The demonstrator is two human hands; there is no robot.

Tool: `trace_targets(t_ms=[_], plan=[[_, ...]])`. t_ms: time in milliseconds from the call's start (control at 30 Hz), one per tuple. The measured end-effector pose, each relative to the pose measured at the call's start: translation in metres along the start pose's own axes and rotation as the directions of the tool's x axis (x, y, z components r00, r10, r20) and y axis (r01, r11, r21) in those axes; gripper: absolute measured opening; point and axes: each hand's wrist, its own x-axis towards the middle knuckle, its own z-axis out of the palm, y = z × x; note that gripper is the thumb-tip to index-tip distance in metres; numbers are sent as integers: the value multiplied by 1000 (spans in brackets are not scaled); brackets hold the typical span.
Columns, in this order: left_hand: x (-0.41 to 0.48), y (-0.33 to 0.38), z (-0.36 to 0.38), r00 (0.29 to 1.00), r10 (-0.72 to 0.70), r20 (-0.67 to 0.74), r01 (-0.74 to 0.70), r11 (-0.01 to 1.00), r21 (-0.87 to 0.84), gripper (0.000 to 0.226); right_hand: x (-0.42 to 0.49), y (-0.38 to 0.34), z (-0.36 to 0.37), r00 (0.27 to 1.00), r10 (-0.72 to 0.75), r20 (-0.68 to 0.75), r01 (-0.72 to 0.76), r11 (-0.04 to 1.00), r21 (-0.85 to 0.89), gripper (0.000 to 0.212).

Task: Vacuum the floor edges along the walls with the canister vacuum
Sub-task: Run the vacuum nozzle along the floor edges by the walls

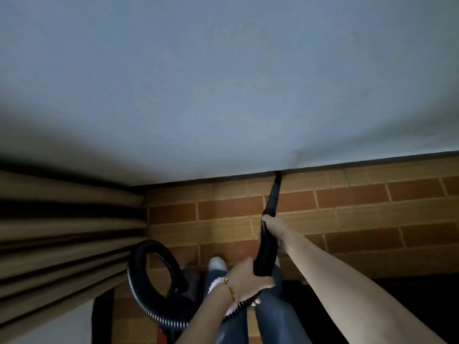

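1. Progress: the edge work looks to be under way. The black nozzle (274, 194) has its tip pressed into the seam where the grey-blue wall (223, 95) meets the brick-patterned floor (347, 219), roughly midway along the visible stretch of that edge.
2. Done or left: the dim light shows no dust line or cleaned strip, so it cannot be told which part of this edge has been covered. On a fair judgement, the run left toward the corner by the curtain (62, 232) and the run right toward the frame edge are both candidates for what remains. Other walls are out of view.
3. Right hand (274, 225): the arm is stretched forward and the hand is wrapped closely round the top of the ribbed hose (264, 252), just where it joins the nozzle. It steers the tip.
4. Left hand (248, 275): it is curled round the hose lower down, nearer the body, with the thumb across the ribs. It holds the hose's weight. Bracelets (223, 286) sit on that wrist.
5. Between the 2 hands the hose runs nearly straight. Below the left hand it passes behind the wrist and loops round to the left.
6. The canister vacuum (183, 291) sits on the floor to the person's left, near the curtain and beside a light shoe (217, 263). It is dark and hard to make out.
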Motion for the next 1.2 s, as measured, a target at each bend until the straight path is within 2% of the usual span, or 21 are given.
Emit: trace_targets(t_ms=[67,167,333,433,500,567,667,767,900,1200], plan=[[-10,-9,-6,1000,-1,3,2,997,-72,17,3,7,14,1000,28,8,-28,999,-30,21],[-21,-30,-16,999,-7,-31,4,997,-77,15,9,20,36,999,35,38,-31,995,-93,21],[-47,-65,-25,988,-4,-156,-10,995,-95,8,-21,24,77,994,38,103,-11,968,-252,16],[-59,-88,-27,968,-29,-250,4,995,-99,10,-27,24,104,994,23,109,19,928,-371,19],[-64,-107,-28,951,-47,-306,21,996,-89,21,-27,27,124,995,6,96,35,905,-423,24],[-70,-124,-29,940,-62,-337,40,997,-72,27,-27,36,143,995,-17,99,60,886,-460,39],[-79,-153,-30,926,-71,-370,39,995,-93,25,-32,56,171,993,-31,115,80,890,-449,42],[-85,-164,-26,919,-75,-386,48,996,-79,22,-33,67,180,994,9,109,38,904,-426,44],[-110,-197,-24,896,-98,-434,37,989,-146,29,-50,88,209,989,71,128,-8,902,-432,32],[-168,-239,-24,846,-91,-526,29,992,-125,12,-91,121,266,973,176,146,-58,810,-584,28]])
